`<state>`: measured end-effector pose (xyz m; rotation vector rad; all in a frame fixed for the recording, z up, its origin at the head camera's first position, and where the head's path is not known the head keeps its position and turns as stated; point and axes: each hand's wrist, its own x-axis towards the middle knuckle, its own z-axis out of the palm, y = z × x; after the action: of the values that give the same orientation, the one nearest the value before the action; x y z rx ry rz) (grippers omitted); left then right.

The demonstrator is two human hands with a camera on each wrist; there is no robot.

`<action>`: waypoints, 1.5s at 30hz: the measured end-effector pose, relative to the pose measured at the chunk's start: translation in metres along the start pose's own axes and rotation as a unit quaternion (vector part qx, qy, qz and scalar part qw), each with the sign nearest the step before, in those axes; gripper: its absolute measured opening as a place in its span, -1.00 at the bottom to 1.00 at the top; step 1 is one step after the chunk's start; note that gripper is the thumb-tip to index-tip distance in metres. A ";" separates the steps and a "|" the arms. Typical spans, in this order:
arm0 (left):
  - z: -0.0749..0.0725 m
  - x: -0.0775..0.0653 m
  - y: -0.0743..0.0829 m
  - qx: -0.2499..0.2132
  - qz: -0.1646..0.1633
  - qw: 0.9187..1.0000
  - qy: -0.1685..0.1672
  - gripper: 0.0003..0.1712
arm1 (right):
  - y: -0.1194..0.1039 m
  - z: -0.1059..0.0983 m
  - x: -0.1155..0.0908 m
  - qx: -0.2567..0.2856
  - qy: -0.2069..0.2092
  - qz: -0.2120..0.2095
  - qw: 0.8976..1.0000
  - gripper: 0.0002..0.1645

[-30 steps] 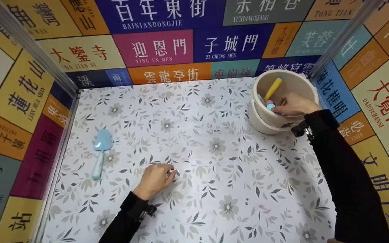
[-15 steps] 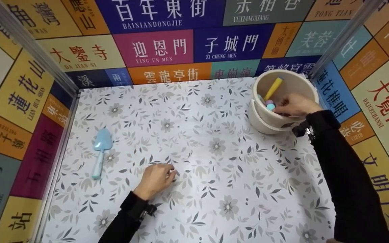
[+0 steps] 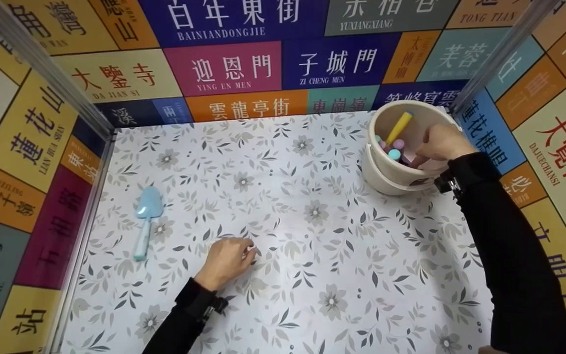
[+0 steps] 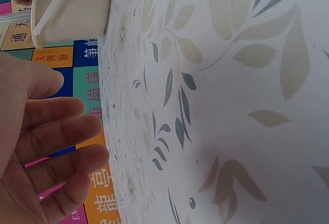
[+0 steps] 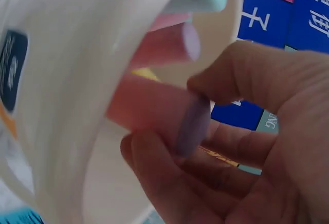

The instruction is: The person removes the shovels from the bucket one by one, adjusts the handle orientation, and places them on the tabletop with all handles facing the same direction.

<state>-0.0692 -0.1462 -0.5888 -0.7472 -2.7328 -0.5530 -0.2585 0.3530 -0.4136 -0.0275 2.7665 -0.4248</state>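
Currently a pink handle (image 5: pixel 154 112) in the bucket (image 3: pixel 383 169) is pinched by the right hand (image 3: pixel 442 142): light, stiff, smooth, best gripped mid-shaft. Left hand (image 3: pixel 225 261) lies loosely curled, empty, on worktop (image 3: pixel 312 255).

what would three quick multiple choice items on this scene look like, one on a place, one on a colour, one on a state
1. Where does the bucket stand?
A. far right corner of the table
B. near left corner
C. middle of the table

2. What colour is the small shovel?
A. red
B. light blue
C. black

3. What is the right hand doing?
A. lying flat on the table
B. gripping the shovel
C. pinching a pink handle inside the bucket

Answers: 1 A, the head view shows it by the far right wall corner. 2 B, blade and handle are both light blue. 3 C, the right wrist view shows thumb and fingers closed on the handle.
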 end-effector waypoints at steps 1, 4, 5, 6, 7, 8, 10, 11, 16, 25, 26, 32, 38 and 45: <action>0.000 0.000 0.000 0.000 0.000 1.000 0.000 -0.92 | 0.000 0.000 0.000 -0.004 0.009 0.005 1.000 -0.63; 0.000 0.001 0.000 -0.002 -0.002 1.000 -0.003 -0.92 | 0.001 0.002 -0.001 -0.023 0.025 0.012 0.999 -0.53; 0.000 0.001 0.000 -0.003 -0.002 1.000 -0.005 -0.92 | 0.001 0.003 -0.001 -0.028 0.025 0.013 0.999 -0.46; -0.001 0.001 0.001 -0.005 -0.003 1.000 -0.007 -0.92 | 0.002 0.003 -0.001 -0.032 0.022 0.015 0.999 -0.40; -0.001 0.001 0.001 -0.006 -0.003 1.000 -0.009 -0.92 | 0.003 0.004 -0.001 -0.036 0.015 0.015 0.999 -0.35; -0.001 0.001 0.001 -0.008 -0.005 1.000 -0.012 -0.92 | 0.004 0.005 -0.001 -0.041 0.007 0.014 0.999 -0.32; -0.001 0.001 0.001 -0.009 -0.007 1.000 -0.015 -0.91 | 0.005 0.006 0.000 -0.059 -0.007 0.006 0.998 -0.33; -0.001 0.000 0.001 -0.010 -0.009 1.000 -0.017 -0.91 | 0.005 0.007 0.001 -0.072 -0.011 0.001 0.997 -0.34; -0.001 0.000 0.002 -0.014 -0.012 1.000 -0.021 -0.91 | 0.005 0.010 0.004 -0.131 -0.018 -0.003 0.991 -0.48; 0.001 -0.001 0.001 -0.006 0.003 1.000 -0.005 -0.91 | 0.007 0.018 0.004 -0.153 0.002 0.000 0.988 -0.80; 0.002 -0.001 0.001 -0.005 0.004 1.000 -0.003 -0.91 | 0.007 0.018 0.004 -0.152 0.003 -0.003 0.988 -0.82; 0.002 -0.001 0.000 0.001 0.009 1.000 0.001 -0.92 | 0.010 0.018 0.003 -0.136 -0.001 -0.011 0.991 -0.75; 0.000 0.002 -0.001 0.008 0.005 1.000 -0.003 -0.92 | 0.009 0.012 0.002 -0.134 -0.016 -0.030 0.990 -0.68; -0.006 0.007 -0.003 0.009 0.002 1.000 -0.001 -0.92 | 0.005 -0.003 -0.009 -0.138 -0.030 -0.025 0.990 -0.62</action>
<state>-0.0755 -0.1478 -0.5819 -0.7481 -2.7344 -0.5256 -0.2508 0.3591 -0.4088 -0.1729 2.7471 -0.0481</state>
